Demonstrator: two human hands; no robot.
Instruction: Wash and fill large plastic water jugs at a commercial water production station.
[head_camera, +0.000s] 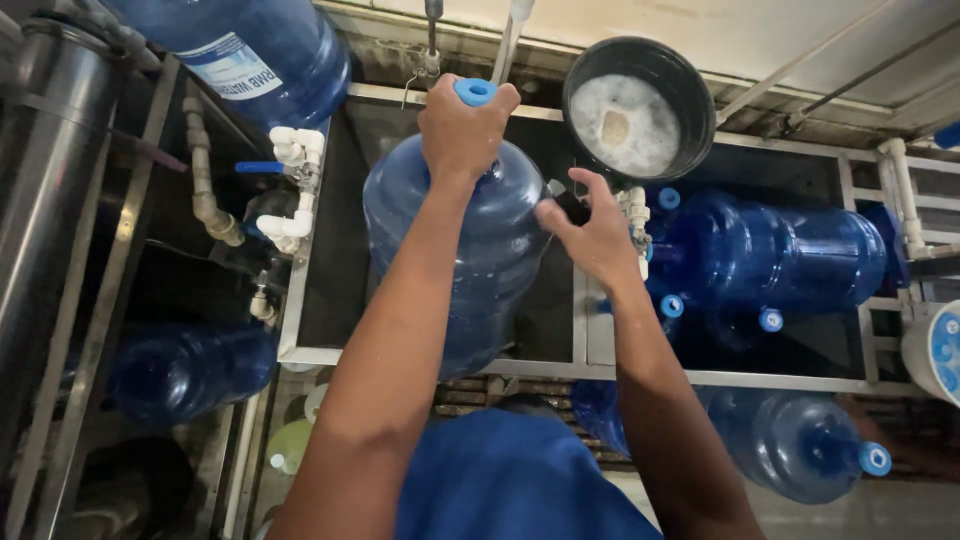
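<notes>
Left hand (462, 128): fingers wrapped tight round neck of jug.
Right hand (590, 232): fingers spread, beside jug's shoulder.
Jug (480, 250): translucent blue plastic, round, ribbed, upright in steel basin (330, 300).
Beyond: black bucket (690, 100), foamy water.

1. The left hand (462, 128) covers the neck of the blue water jug (495, 250).
2. The picture's top edge cuts off the upper jug (250, 50).
3. The jug in the dark lower left (185, 372) looks blurred.
</notes>
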